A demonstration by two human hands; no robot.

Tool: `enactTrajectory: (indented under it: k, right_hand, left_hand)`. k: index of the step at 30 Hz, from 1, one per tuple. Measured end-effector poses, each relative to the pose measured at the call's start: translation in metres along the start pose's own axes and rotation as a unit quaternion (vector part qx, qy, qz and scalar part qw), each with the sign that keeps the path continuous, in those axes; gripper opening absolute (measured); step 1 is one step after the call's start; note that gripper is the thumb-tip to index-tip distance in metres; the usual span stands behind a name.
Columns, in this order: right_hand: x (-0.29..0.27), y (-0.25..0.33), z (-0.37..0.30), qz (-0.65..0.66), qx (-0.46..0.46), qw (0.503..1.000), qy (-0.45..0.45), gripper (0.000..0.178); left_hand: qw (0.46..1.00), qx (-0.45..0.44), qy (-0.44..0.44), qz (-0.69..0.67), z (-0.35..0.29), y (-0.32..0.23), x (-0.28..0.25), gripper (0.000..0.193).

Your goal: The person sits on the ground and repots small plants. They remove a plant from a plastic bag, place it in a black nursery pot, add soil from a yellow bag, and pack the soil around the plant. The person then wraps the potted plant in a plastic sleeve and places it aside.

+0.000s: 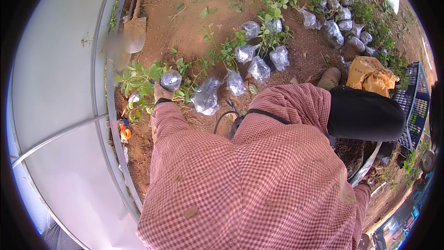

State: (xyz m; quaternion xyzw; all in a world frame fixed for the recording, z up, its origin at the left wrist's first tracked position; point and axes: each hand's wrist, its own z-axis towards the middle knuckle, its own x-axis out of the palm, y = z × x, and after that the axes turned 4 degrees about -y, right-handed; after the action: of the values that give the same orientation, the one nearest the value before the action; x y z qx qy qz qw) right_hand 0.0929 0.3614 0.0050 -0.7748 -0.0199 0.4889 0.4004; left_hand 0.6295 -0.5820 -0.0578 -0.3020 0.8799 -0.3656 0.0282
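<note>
My left hand [163, 93] reaches out at the left, closed around a leafy seedling with its root ball wrapped in clear plastic [171, 80]. The seedling's green leaves spread to the left of my wrist. Right of it, several more plastic-wrapped seedlings [259, 69] lie in a loose row on the soil, the nearest a crumpled wrapped bundle [205, 96]. Far to the lower right, my right hand [364, 184] is beside a pale strip-like edge [370, 164] next to dark soil [348, 153]. Its fingers are mostly hidden by the sleeve and that edge.
A second cluster of wrapped seedlings [344, 25] lies at the far right. Near my knee are a yellow bag [370, 75] and a dark blue plastic crate [415, 102]. A pale panel wall [60, 65] runs along the left, with a shovel blade [135, 34] and an orange object [125, 131] beside it.
</note>
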Motion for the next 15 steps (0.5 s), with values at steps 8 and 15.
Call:
enactTrajectory:
  k: [8, 15]
  right_hand:
    - [0.0, -0.01, 0.001, 0.086, 0.007, 0.996, -0.023, 0.05]
    - [0.086, -0.023, -0.033, 0.16, 0.014, 0.987, 0.024, 0.056]
  left_hand:
    - [0.989, -0.049, 0.054, 0.125, 0.041, 0.057, 0.058, 0.044]
    - [0.78, 0.215, 0.201, 0.552, 0.036, 0.1, 0.233, 0.041]
